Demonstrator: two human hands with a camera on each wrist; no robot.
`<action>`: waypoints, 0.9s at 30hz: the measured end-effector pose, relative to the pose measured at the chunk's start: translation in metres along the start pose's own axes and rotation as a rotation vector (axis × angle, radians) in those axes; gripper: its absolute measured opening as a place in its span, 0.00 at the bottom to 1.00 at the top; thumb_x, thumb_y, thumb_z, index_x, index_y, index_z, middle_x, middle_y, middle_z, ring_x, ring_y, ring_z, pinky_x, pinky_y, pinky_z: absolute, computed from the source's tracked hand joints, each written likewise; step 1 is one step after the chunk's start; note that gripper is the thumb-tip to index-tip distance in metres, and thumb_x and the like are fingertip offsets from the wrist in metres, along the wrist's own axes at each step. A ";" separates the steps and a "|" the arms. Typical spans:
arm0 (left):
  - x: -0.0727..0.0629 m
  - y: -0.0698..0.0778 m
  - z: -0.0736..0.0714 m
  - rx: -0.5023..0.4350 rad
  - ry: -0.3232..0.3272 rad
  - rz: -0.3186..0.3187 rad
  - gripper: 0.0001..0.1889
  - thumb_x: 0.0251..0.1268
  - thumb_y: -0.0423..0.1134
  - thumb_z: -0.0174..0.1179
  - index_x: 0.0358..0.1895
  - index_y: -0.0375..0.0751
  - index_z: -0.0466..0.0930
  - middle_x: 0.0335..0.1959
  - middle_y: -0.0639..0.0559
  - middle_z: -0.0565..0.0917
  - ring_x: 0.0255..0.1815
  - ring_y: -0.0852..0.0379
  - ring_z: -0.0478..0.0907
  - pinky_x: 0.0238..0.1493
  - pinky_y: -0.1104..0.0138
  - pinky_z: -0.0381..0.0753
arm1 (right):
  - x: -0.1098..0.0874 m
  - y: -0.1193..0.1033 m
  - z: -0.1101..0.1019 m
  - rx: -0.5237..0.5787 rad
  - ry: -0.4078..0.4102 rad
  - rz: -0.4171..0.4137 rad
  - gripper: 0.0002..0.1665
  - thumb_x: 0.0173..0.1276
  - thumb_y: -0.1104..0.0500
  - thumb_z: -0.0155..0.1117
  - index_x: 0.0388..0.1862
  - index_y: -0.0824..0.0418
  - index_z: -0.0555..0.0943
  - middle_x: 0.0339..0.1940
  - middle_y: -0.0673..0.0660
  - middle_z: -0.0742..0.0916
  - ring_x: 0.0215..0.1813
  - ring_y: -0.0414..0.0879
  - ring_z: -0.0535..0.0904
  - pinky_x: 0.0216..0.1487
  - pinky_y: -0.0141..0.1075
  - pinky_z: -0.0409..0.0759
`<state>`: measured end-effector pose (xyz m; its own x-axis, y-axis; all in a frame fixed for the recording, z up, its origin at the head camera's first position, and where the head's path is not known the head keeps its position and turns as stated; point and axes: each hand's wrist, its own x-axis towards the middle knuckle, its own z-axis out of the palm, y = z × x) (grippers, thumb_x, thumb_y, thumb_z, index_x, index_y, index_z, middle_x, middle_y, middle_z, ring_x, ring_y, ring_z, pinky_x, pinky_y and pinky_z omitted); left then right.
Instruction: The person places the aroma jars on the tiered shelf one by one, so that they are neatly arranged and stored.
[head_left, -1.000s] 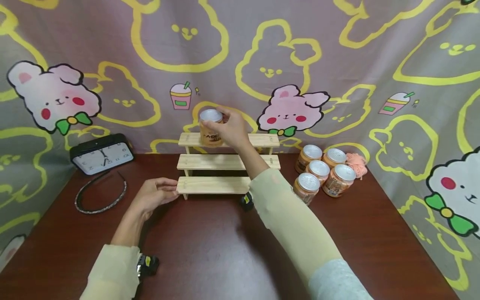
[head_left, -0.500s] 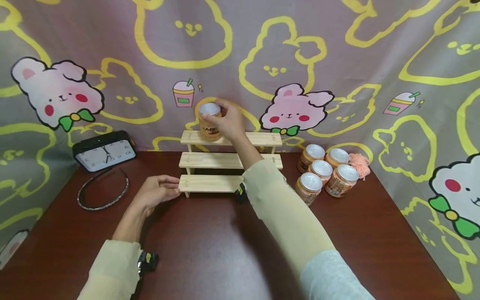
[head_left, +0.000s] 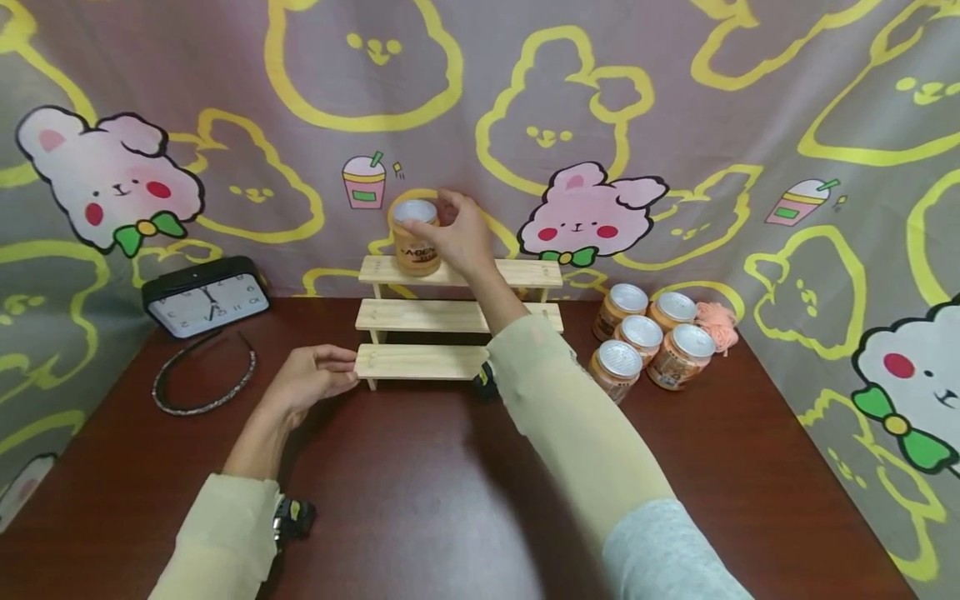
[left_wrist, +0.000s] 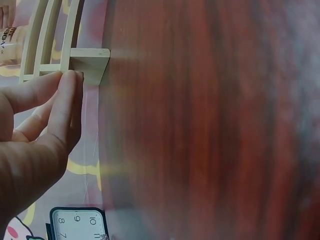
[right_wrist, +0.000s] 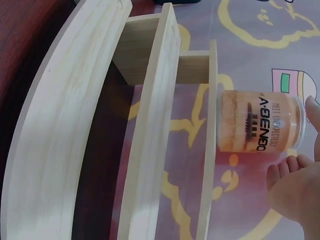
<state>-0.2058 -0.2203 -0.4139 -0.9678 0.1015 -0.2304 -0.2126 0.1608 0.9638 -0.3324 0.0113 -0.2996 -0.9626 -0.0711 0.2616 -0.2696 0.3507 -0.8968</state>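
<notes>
A three-step wooden display rack [head_left: 423, 315] stands against the patterned cloth. On its top step, towards the left end, an orange jar [head_left: 416, 242] with a silvery lid sits upright; the right wrist view shows its base against the board. My right hand [head_left: 467, 237] is beside this jar, fingers spread off its side, with a gap showing in the right wrist view. The thumb lies close to the lid. At the rack's lower left, my left hand [head_left: 311, 379] pinches the end of the bottom step between thumb and fingertips.
Several similar jars [head_left: 620, 360] are grouped on the right of the brown table [head_left: 420, 500], with pink yarn [head_left: 717, 325] behind them. To the left are a black clock [head_left: 206, 296] and a headband [head_left: 204, 410]. The cloth [head_left: 450, 92] hangs close behind the rack.
The jar has come to rest slightly further left on the top step. My right hand's fingers have loosened and moved off its side. The left hand has stayed on the rack.
</notes>
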 end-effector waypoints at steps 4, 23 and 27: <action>-0.001 0.002 0.000 -0.005 -0.004 -0.006 0.22 0.67 0.19 0.57 0.63 0.15 0.68 0.45 0.40 0.83 0.39 0.64 0.82 0.45 0.72 0.85 | -0.002 -0.002 -0.005 0.025 -0.004 0.005 0.46 0.60 0.50 0.79 0.73 0.65 0.71 0.65 0.59 0.81 0.63 0.47 0.77 0.60 0.29 0.78; -0.002 0.003 0.001 0.016 -0.013 -0.023 0.22 0.67 0.18 0.56 0.63 0.15 0.67 0.50 0.33 0.79 0.40 0.62 0.82 0.47 0.70 0.86 | -0.021 0.017 -0.042 -0.003 0.041 -0.023 0.43 0.62 0.51 0.78 0.72 0.64 0.72 0.67 0.60 0.79 0.67 0.51 0.75 0.64 0.37 0.77; 0.001 0.002 0.000 0.021 -0.015 -0.020 0.21 0.67 0.18 0.55 0.62 0.15 0.67 0.50 0.33 0.79 0.40 0.62 0.82 0.49 0.69 0.86 | -0.026 0.017 -0.052 -0.013 0.068 -0.054 0.40 0.63 0.53 0.78 0.70 0.66 0.74 0.66 0.60 0.79 0.67 0.51 0.73 0.67 0.40 0.75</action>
<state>-0.2072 -0.2198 -0.4119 -0.9613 0.1126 -0.2513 -0.2284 0.1837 0.9561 -0.3102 0.0676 -0.3037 -0.9424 -0.0268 0.3334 -0.3202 0.3603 -0.8761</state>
